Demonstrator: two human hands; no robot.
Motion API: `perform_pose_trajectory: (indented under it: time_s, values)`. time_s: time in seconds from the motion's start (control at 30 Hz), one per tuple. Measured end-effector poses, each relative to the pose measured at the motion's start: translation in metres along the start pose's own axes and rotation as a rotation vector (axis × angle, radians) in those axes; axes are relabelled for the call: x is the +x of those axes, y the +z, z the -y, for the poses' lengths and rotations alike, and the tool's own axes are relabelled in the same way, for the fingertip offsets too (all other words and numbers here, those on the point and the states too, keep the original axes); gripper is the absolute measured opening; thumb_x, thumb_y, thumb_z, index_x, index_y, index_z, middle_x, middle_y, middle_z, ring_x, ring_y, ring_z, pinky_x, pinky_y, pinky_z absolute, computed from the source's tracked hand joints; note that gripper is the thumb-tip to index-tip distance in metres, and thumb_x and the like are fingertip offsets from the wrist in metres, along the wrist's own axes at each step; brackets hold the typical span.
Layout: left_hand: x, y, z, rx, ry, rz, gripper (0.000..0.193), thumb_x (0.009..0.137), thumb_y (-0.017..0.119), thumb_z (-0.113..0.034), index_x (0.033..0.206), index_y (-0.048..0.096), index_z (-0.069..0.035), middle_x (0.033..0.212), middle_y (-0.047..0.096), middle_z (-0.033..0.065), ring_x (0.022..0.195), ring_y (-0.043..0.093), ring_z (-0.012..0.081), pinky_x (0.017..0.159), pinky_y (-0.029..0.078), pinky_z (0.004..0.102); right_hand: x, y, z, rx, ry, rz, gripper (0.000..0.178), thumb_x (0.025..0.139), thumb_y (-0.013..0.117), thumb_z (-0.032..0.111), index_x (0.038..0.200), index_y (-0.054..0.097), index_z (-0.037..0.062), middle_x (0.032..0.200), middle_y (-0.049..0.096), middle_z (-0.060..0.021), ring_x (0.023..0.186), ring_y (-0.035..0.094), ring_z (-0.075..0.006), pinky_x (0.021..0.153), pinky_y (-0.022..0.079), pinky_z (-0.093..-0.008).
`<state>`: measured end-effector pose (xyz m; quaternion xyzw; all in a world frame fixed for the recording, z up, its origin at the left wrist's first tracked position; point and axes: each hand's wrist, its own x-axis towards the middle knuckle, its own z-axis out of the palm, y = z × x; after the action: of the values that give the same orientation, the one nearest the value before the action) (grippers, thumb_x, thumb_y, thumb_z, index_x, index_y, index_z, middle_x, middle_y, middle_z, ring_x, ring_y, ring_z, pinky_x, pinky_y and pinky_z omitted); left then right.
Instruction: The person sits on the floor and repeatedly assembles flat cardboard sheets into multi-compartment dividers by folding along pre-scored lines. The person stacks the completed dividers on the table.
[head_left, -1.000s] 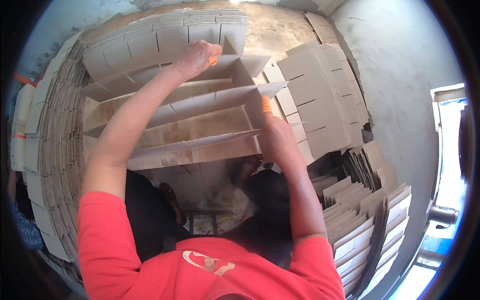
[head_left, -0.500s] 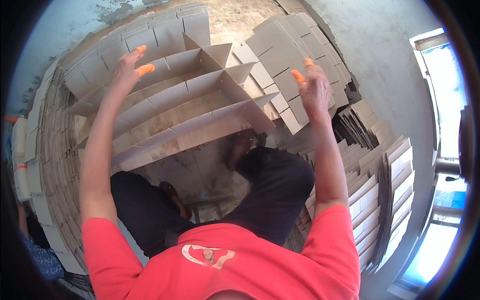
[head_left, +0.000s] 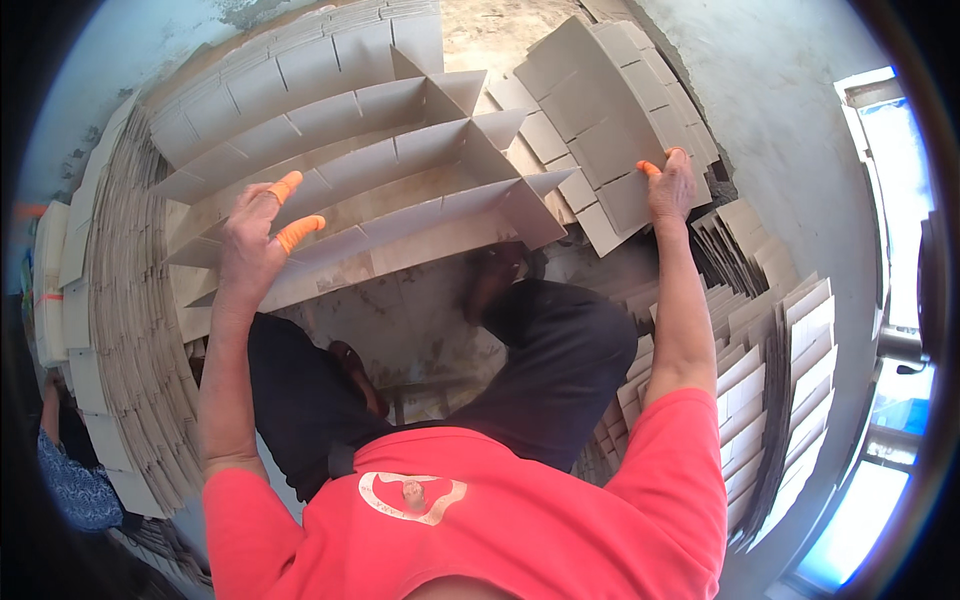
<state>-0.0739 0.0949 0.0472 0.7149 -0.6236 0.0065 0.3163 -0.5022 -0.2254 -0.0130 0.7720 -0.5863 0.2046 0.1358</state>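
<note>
Above the person's lap, the interlocked grey cardboard divider grid (head_left: pixel 380 190) now stands released, the left hand (head_left: pixel 250 245) having drawn back open-fingered while the right hand (head_left: pixel 672 185) has shifted to press the slotted cardboard strip stack (head_left: pixel 610 130).

- The left hand (head_left: pixel 252 245) is raised in front of the body, back of the hand toward the camera, fingers spread and loosely curled, closed on nothing.
- Two of the left fingers wear orange rubber fingertip covers (head_left: pixel 300 232), pointing up and to the right.
- The left forearm rises almost straight from a bent elbow, bare below a red short sleeve.
- The right hand (head_left: pixel 670 185) is stretched forward and out to the right, palm down, fingers bent downward.
- An orange cover sits on one right fingertip (head_left: pixel 650 168).
- The right arm is nearly straight, bare from the red sleeve to the wrist.
</note>
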Motion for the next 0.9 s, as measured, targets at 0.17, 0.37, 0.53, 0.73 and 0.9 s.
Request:
perform_pose_trajectory:
  time_s: [0.17,0.37,0.53,0.73,0.9]
  values:
    - [-0.007,0.002,-0.016,-0.034,-0.023,0.227,0.056,0.065,0.082,-0.024,0.111,0.062,0.002,0.098,0.065,0.0135,0.096,0.061,0.0264,0.081,0.049,0.0351,0.018,-0.053,0.026,0.249,-0.015,-0.172,0.027,0.083,0.071,0.020,0.097,0.053,0.0058,0.074,0.065,-0.0193,0.068,0.062,-0.0424,0.061,0.047,-0.0483]
    - [-0.010,0.039,0.002,-0.025,-0.017,0.378,0.036,0.067,0.076,-0.024,0.095,0.067,-0.002,0.102,0.065,0.0145,0.101,0.058,0.0315,0.088,0.044,0.0410,0.020,-0.135,0.118,0.906,-0.163,0.078,0.041,0.086,0.065,0.006,0.125,0.052,0.0028,0.086,0.068,-0.0109,0.075,0.064,-0.0141,0.067,0.051,-0.0274]
    - [-0.003,0.051,0.009,0.022,0.044,0.248,0.019,0.070,0.071,-0.018,0.076,0.067,0.000,0.109,0.063,0.0155,0.120,0.049,0.0395,0.100,0.035,0.0470,-0.004,-0.159,0.175,0.823,-0.333,0.389,0.057,0.082,0.066,0.000,0.136,0.046,0.0028,0.106,0.067,-0.0175,0.094,0.067,-0.0223,0.079,0.051,-0.0298]
    - [0.005,0.051,0.008,-0.038,0.049,0.252,0.016,0.070,0.070,-0.014,0.071,0.066,0.001,0.106,0.064,0.0146,0.123,0.045,0.0420,0.100,0.035,0.0485,-0.016,-0.141,0.197,0.773,-0.480,0.414,0.059,0.079,0.067,-0.004,0.135,0.048,0.0016,0.100,0.066,-0.0173,0.085,0.063,-0.0127,0.079,0.047,-0.0222]
    - [0.004,0.056,0.014,-0.085,0.102,0.202,0.018,0.068,0.071,-0.014,0.067,0.063,0.002,0.093,0.065,0.0133,0.113,0.052,0.0374,0.093,0.040,0.0453,-0.019,-0.136,0.209,0.725,-0.487,0.457,0.055,0.080,0.067,-0.002,0.132,0.049,-0.0005,0.121,0.059,-0.0214,0.106,0.064,-0.0274,0.086,0.049,-0.0293]
